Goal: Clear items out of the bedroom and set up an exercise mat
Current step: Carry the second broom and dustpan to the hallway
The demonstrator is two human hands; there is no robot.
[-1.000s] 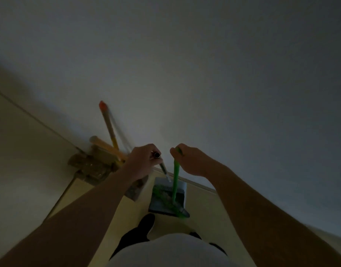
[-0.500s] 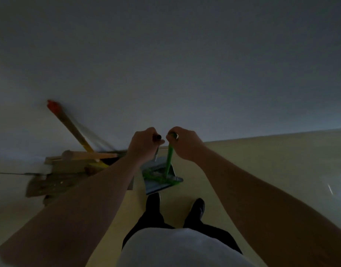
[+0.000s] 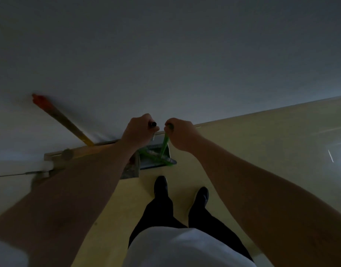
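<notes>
Dustpan (image 3: pixel 156 164) and green broom (image 3: pixel 164 145) are lying straight below both hands, seemingly resting on the floor (image 3: pixel 243 151) by the wall (image 3: pixel 165 64), handles rising steeply. Side by side, the left hand (image 3: pixel 139 130) is gripping the dustpan's dark-capped handle and the right hand (image 3: pixel 182 133) the broom's top.

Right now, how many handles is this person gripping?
2: the green handle in the right hand, the dark-tipped handle in the left hand. No other gripped handle shows.

Dim household room: bare wall (image 3: pixel 165 54) beyond the left hand (image 3: pixel 138 130), pale floor (image 3: pixel 262 141) beneath, orange-tipped pole (image 3: pixel 59 117) leaning to its left.
</notes>
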